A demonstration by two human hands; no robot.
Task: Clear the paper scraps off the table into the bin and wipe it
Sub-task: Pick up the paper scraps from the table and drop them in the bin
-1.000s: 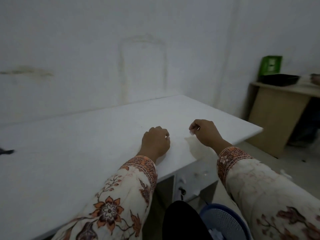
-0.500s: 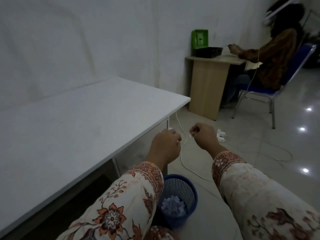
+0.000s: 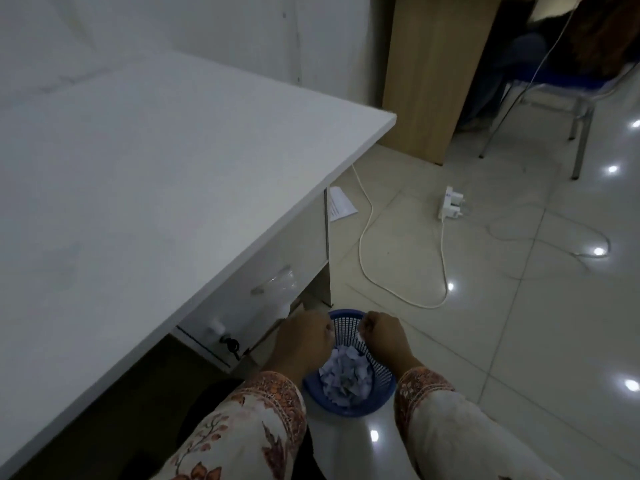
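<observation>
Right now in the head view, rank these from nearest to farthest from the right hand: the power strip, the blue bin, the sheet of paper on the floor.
From the right hand:
1. Blue bin, directly beneath it.
2. Sheet of paper, on the floor beside the table leg, ahead and left.
3. Power strip, farther out on the tiles, ahead and right.

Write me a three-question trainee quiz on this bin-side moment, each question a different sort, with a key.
1. True or false: both hands, the left hand and the right hand, are over the blue mesh bin.
2. Multiple choice: where does the bin stand? A) on the white table B) on the tiled floor beside the table's drawer unit C) on a chair.
3. Fill in: the bin already holds a heap of ____.

Key:
1. True; both are curled, with bits of white paper showing at the fingers.
2. B
3. paper scraps
</observation>
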